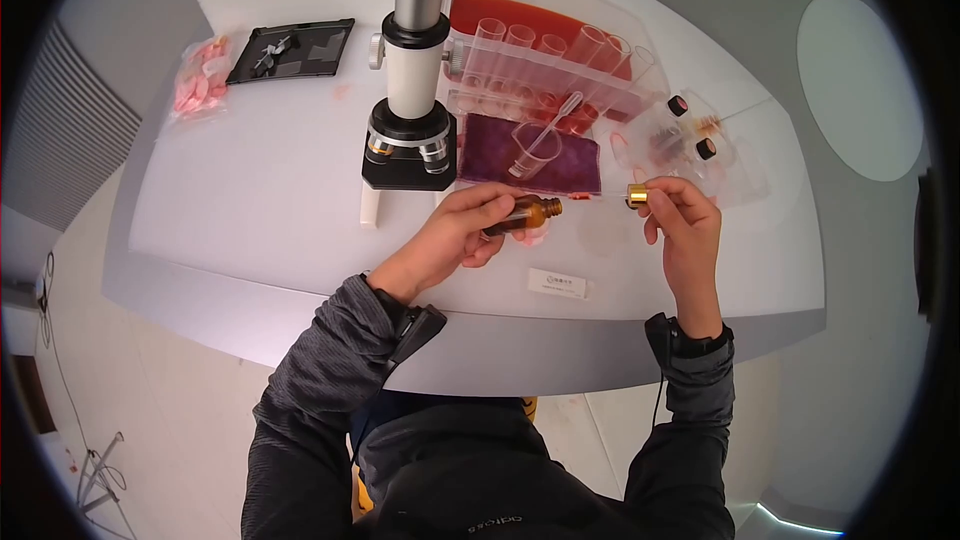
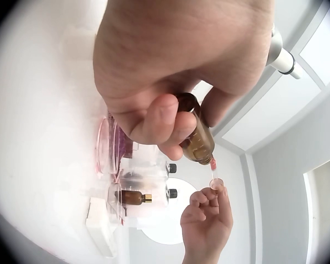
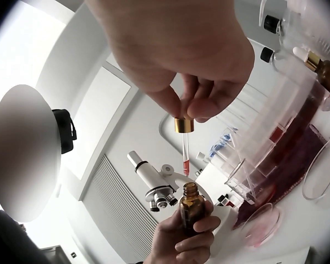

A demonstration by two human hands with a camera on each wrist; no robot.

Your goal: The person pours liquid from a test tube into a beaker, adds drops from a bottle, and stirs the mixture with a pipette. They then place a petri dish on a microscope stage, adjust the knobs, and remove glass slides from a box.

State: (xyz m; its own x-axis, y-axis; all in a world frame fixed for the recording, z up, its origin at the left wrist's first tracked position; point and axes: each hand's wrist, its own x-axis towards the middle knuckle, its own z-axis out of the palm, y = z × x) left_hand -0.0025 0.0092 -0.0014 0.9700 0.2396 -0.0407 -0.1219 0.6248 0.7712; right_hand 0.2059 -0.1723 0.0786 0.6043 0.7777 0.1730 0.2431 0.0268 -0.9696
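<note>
My left hand [image 1: 462, 227] holds a small uncapped amber glass bottle [image 1: 530, 215], tilted with its neck to the right. Between thumb and fingers, my right hand [image 1: 690, 225] pinches a glass dropper by its gold collar [image 3: 183, 125]. Red liquid [image 3: 186, 166] fills the lower end of the dropper's glass tube. In the right wrist view, the dropper tip hangs above the bottle's open mouth, apart from it. A petri dish [image 3: 262, 226] with pink residue lies on the table near the bottle. The dropper's rubber bulb is hidden by my right fingers.
A microscope [image 1: 412, 75] stands left of a purple cloth [image 1: 480, 148], which bears a beaker [image 1: 545, 147] with a plastic pipette [image 1: 570, 108]. Behind are test tubes [image 1: 520, 38] in a rack. Black-capped bottles [image 1: 706, 149] and another amber dropper bottle [image 2: 132, 197] stand to the right.
</note>
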